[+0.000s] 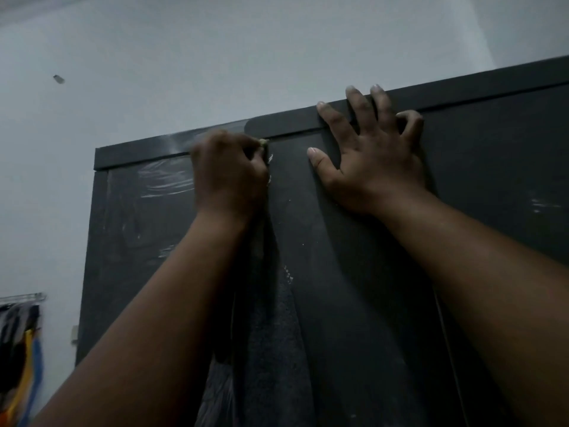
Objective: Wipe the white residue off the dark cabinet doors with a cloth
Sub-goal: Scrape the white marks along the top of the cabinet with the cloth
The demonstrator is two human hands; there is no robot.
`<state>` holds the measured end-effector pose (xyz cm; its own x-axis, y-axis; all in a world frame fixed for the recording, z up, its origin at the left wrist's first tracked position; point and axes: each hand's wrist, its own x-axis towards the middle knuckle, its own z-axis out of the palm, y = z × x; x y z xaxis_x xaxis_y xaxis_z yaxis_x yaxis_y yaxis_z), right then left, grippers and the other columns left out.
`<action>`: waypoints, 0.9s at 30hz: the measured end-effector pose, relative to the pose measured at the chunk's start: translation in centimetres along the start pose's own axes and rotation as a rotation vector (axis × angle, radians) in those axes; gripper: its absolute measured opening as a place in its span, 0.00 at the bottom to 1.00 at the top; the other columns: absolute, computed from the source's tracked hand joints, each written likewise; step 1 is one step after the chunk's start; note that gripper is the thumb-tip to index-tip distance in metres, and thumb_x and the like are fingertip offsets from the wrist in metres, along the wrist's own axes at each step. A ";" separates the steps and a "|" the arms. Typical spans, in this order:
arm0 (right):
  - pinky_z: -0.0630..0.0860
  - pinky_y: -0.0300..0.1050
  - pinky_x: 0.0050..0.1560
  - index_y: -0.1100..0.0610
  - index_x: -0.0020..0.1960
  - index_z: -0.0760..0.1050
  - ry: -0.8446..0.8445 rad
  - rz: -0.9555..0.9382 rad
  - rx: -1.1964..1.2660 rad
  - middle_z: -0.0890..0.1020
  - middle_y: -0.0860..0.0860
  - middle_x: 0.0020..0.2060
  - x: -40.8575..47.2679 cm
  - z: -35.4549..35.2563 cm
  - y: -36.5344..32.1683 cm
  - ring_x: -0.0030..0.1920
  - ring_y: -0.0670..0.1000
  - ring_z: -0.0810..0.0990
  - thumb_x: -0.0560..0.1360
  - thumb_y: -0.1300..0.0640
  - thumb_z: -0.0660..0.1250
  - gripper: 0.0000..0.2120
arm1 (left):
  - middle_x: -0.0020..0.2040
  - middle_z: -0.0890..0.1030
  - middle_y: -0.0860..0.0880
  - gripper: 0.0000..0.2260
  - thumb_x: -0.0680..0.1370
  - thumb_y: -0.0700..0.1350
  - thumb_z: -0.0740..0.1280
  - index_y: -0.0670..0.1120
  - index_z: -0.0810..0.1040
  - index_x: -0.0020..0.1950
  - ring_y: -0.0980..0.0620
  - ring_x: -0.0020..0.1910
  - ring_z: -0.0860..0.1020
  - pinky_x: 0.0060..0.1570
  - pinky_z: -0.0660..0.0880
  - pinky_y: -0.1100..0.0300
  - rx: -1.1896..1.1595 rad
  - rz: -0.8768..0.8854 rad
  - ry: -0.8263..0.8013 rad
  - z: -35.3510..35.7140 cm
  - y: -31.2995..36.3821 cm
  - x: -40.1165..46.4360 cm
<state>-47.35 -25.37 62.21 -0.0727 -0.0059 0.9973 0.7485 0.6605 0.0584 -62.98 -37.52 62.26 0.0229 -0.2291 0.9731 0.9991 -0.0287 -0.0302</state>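
A tall dark cabinet fills the middle and right of the head view. White residue streaks the top of its left door and the top rail above it. My left hand is curled tight around a cloth, pressing it against the upper part of the left door; only a small pale bit of cloth shows past my fingers. A dark strip hangs down below my left wrist. My right hand lies flat with spread fingers on the door's top edge and rail.
A pale wall rises behind and left of the cabinet, with a small mark on it. Clothes hang from a rail at the lower left. More faint white marks sit on the right door.
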 end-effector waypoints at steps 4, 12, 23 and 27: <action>0.51 0.65 0.75 0.39 0.81 0.52 -0.002 -0.005 0.007 0.51 0.50 0.83 -0.1 0.0 0.1 0.83 0.56 0.44 0.78 0.29 0.48 0.35 | 0.40 0.86 0.40 0.07 0.75 0.42 0.72 0.42 0.89 0.44 0.41 0.41 0.82 0.46 0.76 0.52 0.072 0.071 -0.045 -0.3 0.2 -0.3; 0.49 0.65 0.76 0.40 0.82 0.51 -0.013 -0.006 0.013 0.49 0.51 0.83 -0.3 0.0 0.1 0.83 0.56 0.42 0.78 0.29 0.48 0.34 | 0.45 0.86 0.38 0.09 0.74 0.42 0.70 0.40 0.88 0.46 0.41 0.47 0.84 0.52 0.74 0.56 0.127 -0.159 0.008 -0.9 -0.2 0.9; 0.49 0.64 0.76 0.41 0.82 0.52 -0.008 -0.018 0.006 0.49 0.51 0.84 -0.5 0.0 0.3 0.83 0.56 0.42 0.78 0.29 0.47 0.35 | 0.44 0.87 0.40 0.09 0.74 0.44 0.70 0.42 0.89 0.46 0.43 0.46 0.85 0.52 0.77 0.57 0.136 -0.185 -0.010 -1.0 0.2 1.2; 0.49 0.64 0.76 0.41 0.81 0.53 0.004 -0.016 0.021 0.49 0.51 0.84 -0.5 0.2 0.2 0.83 0.57 0.43 0.78 0.30 0.48 0.34 | 0.43 0.86 0.39 0.09 0.73 0.43 0.69 0.41 0.88 0.45 0.41 0.46 0.84 0.52 0.74 0.56 0.155 -0.194 -0.002 -0.6 0.9 1.2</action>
<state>-47.25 -25.12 61.68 -0.0819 -0.0199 0.9964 0.7331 0.6761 0.0737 -62.10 -38.43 63.26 -0.1699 -0.2324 0.9577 0.9782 0.0777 0.1924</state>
